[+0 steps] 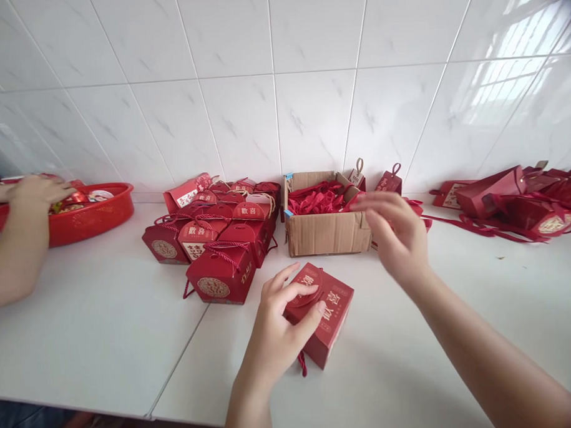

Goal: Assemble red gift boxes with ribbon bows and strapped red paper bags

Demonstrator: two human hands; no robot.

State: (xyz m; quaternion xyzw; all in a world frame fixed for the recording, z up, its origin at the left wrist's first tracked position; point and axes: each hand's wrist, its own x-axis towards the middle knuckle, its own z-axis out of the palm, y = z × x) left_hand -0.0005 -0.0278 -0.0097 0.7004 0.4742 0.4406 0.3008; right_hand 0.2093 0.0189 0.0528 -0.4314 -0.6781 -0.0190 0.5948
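Note:
My left hand [282,317] rests on a small red gift box [327,322] at the front of the white table [107,332], fingers pressing its round top flap. My right hand [398,232] hovers, blurred, beside a cardboard box [326,233] full of red ribbons [315,200]. Its fingers are partly spread and I cannot make out anything in them.
A cluster of finished red gift boxes [216,241] stands left of the cardboard box. Flat red boxes and ribbons [514,200] lie at the right by the tiled wall. Another person's hand [34,188] reaches into a red tray [86,218] at the far left.

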